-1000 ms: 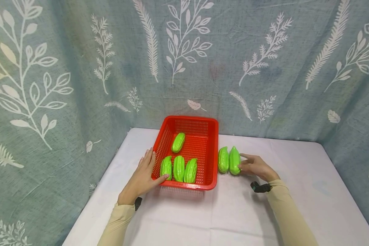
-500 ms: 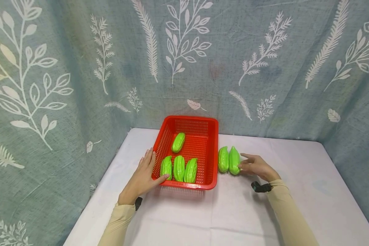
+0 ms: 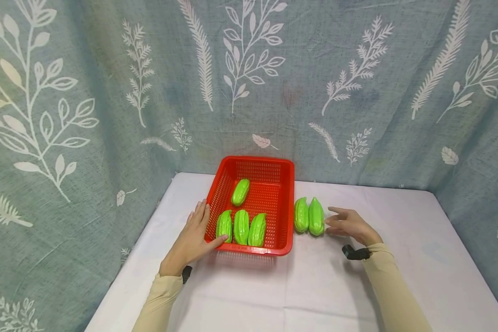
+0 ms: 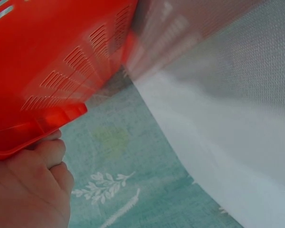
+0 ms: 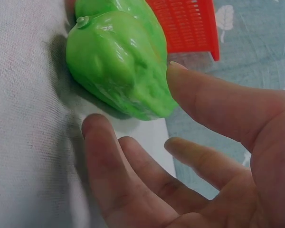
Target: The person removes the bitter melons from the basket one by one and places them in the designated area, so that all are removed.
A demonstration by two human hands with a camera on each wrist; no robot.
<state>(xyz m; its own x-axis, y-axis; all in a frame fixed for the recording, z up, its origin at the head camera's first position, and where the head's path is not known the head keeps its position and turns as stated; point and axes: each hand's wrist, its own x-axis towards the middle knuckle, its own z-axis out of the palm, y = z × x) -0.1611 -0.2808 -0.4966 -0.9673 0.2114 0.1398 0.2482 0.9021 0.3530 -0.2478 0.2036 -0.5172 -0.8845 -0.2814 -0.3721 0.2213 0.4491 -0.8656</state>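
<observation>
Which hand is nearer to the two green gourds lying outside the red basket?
Right. The right hand is just beside the two green gourds, fingers open. The left hand rests on the red basket's far side.

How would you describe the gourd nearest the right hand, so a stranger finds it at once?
Find the red basket. Two green gourds lie outside it, on the white table. It is the right gourd, with a pointed far tip, by the right hand.

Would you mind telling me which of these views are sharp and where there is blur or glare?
Head view: evenly lit and sharp, soft shadows under the red basket. Left wrist view: basket wall and cloth smeared, out of focus. Right wrist view: green gourd crisp with glossy highlights; right hand slightly soft.
</observation>
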